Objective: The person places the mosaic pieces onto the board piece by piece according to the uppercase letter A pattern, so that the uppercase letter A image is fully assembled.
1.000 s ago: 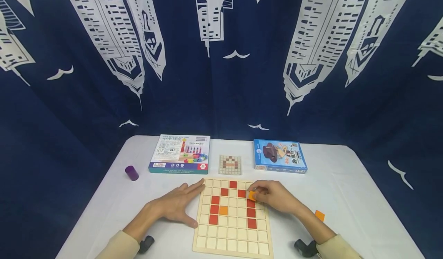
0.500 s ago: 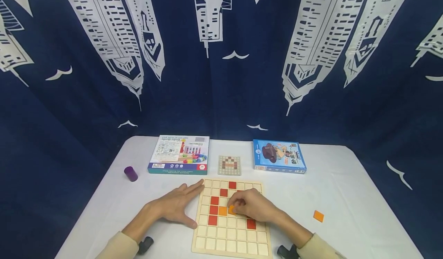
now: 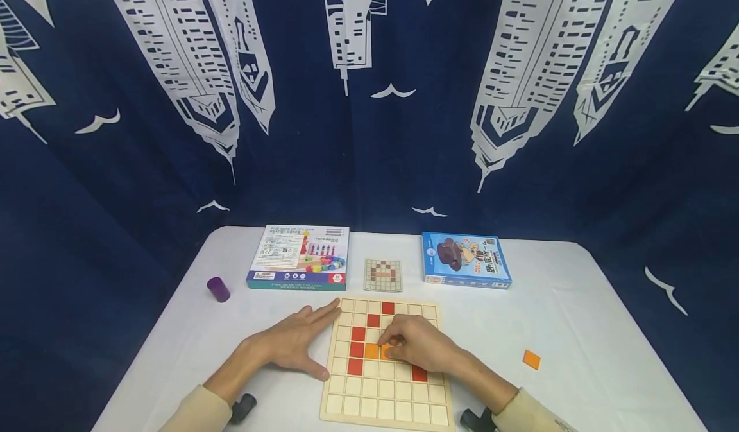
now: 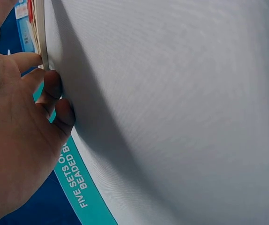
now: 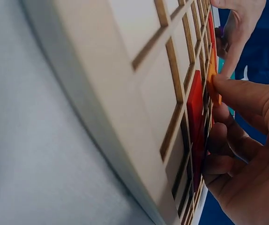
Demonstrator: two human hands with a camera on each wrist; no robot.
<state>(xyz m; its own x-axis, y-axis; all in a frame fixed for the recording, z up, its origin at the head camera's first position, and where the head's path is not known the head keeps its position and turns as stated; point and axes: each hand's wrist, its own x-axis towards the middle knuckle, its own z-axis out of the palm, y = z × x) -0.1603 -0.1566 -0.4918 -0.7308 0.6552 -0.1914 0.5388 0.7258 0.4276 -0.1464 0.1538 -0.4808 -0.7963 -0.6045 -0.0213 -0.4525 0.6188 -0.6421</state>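
Observation:
A pale wooden grid board (image 3: 378, 407) lies on the white table, with several red square tiles (image 3: 355, 366) set in its cells. One orange tile (image 3: 372, 351) sits in a cell near the middle. My right hand (image 3: 424, 345) pinches a second orange tile (image 5: 214, 85) in the cell just right of it, thumb on top. That hand and wrist cover some red tiles on the board's right side. Along the board's left edge, my left hand (image 3: 297, 342) rests with thumb and forefinger spread, touching the rim; its other fingers bend loosely in the left wrist view.
Behind the board lies a small pattern card (image 3: 383, 275). A bead game box (image 3: 300, 257) is at the back left, a blue box (image 3: 466, 260) at the back right. A purple cylinder (image 3: 219, 289) lies far left; a loose orange tile (image 3: 532, 359) lies on the right.
My right hand has carried the orange tile from the board's upper right, leftward and nearer, to the cell beside the other orange tile. My left hand stays in place.

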